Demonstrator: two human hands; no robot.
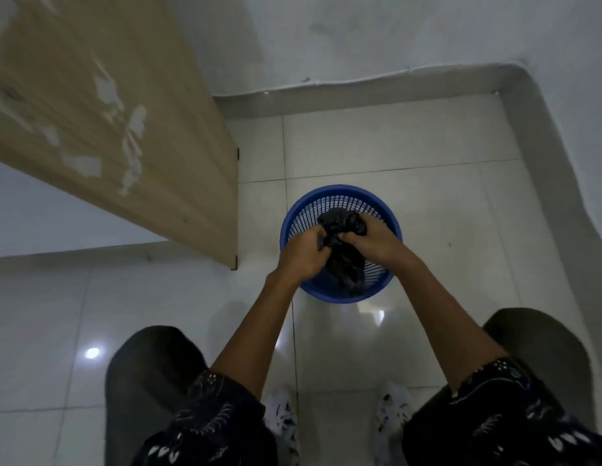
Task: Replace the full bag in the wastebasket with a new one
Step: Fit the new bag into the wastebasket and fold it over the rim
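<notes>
Head view: left hand [303,253] and right hand [372,240] grip a crumpled black plastic bag [345,264] over a round blue mesh plastic wastebasket [340,190].
Both hands' fingers curl tightly into the bag's bunched top, close together. Its lower part hangs over the wastebasket's near side. The wastebasket stands on the glossy white tiled floor [434,153], near a light wooden panel [131,105].

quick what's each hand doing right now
Left hand: fingers grip the black bag.
Right hand: fingers grip the same bag.
</notes>
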